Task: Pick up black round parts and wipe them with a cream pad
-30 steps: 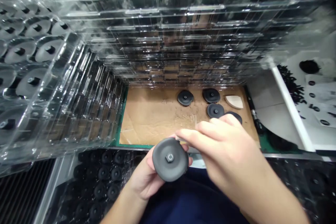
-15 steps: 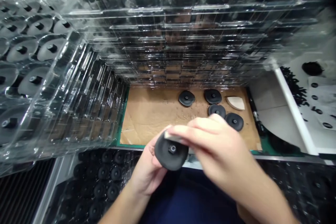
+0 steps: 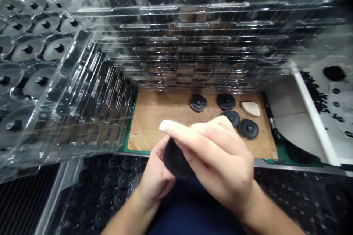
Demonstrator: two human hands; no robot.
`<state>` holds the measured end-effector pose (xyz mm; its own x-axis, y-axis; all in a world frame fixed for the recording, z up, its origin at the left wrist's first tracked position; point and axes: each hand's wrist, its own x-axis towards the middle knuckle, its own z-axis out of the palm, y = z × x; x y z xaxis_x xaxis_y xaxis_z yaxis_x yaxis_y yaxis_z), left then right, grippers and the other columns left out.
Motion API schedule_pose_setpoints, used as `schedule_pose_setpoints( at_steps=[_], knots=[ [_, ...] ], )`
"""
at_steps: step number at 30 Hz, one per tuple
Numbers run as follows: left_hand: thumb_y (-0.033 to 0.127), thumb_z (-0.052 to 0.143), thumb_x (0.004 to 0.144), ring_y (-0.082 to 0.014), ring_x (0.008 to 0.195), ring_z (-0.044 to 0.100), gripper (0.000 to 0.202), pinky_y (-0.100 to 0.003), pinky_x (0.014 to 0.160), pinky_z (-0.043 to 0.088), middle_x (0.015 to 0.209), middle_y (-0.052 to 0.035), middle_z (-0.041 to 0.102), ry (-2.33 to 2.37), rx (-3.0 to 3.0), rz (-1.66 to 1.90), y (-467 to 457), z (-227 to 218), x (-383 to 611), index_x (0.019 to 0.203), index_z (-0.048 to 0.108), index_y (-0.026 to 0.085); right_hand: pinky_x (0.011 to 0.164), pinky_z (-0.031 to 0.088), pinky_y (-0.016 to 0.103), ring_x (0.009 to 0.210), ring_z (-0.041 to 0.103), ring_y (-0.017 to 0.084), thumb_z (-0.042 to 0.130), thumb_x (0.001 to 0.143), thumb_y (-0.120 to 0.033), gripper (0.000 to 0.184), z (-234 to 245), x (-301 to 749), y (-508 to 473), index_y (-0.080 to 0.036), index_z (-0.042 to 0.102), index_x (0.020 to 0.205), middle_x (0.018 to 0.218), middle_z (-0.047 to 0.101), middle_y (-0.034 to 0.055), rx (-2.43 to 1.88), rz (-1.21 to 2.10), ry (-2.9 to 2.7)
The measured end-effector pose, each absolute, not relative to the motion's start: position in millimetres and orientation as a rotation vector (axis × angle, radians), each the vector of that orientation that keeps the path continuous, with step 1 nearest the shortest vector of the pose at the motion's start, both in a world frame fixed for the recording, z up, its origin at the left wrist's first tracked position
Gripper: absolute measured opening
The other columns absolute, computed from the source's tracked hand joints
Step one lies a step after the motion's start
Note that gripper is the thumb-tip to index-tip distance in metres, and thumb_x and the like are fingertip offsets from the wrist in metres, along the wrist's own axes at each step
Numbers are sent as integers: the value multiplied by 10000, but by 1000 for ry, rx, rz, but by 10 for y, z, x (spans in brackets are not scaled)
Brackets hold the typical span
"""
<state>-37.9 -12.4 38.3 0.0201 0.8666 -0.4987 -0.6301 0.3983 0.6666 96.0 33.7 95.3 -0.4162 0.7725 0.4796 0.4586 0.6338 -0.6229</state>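
Note:
My left hand [image 3: 156,176] grips a black round rubber part [image 3: 173,161] from below, at the near edge of the bench. My right hand [image 3: 217,158] lies over the part with fingers closed on a small white block [image 3: 168,126], pressed against the part's top. The hand hides most of the part and its centre nut. Several more black round parts [image 3: 226,101] lie on the brown cardboard sheet [image 3: 154,114] behind the hands, next to a white wedge-shaped piece [image 3: 250,109].
Stacks of clear plastic blister trays [image 3: 176,36] wall in the back and the left [image 3: 41,80], some holding black parts. A tray of black parts [image 3: 107,187] sits low at the left. White bins [image 3: 311,117] with small black pieces stand at the right.
My right hand has slid left across the black part with the white block, now covering its face and nut. The left hand has tilted the part.

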Motion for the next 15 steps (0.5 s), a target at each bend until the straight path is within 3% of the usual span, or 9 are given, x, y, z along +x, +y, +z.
schedule_pose_setpoints(
  at_steps=[3,7,9,12,15],
  knots=[
    [394,886,491,-233,1040,662,642,-280,917,502,1106,-1,726,913,310,1291,-128,393,-409,1095,693,296,644,456,319,654,608,151,526,881,-69,286,910,1022,215,-114,644,1138,838,727,64,-1074,592,-2042],
    [301,857,580,-246,1021,680,524,-382,958,497,1156,10,709,843,264,1278,-141,393,-443,1072,685,357,565,532,223,656,667,136,607,838,-167,220,762,1269,-10,-269,708,1004,835,746,-12,-1036,1341,-1933],
    [258,843,603,-237,1003,688,475,-377,940,510,1124,21,721,820,237,1277,-138,415,-429,1044,694,355,643,578,231,768,711,164,621,844,-239,171,638,1359,-78,-292,728,967,894,759,-10,-1150,1527,-1737],
    [231,844,603,-217,1000,689,451,-324,912,523,1085,34,734,799,186,1282,-136,463,-382,1019,705,332,770,596,294,875,721,204,623,861,-297,166,512,1412,-84,-267,736,978,972,762,20,-1368,1480,-1464],
    [227,852,591,-209,983,696,475,-300,898,531,1070,24,741,759,174,1290,-158,486,-330,1033,703,314,745,592,266,888,715,196,631,863,-290,183,588,1385,-7,-285,719,1023,1014,753,7,-1391,1263,-1449]
  ],
)
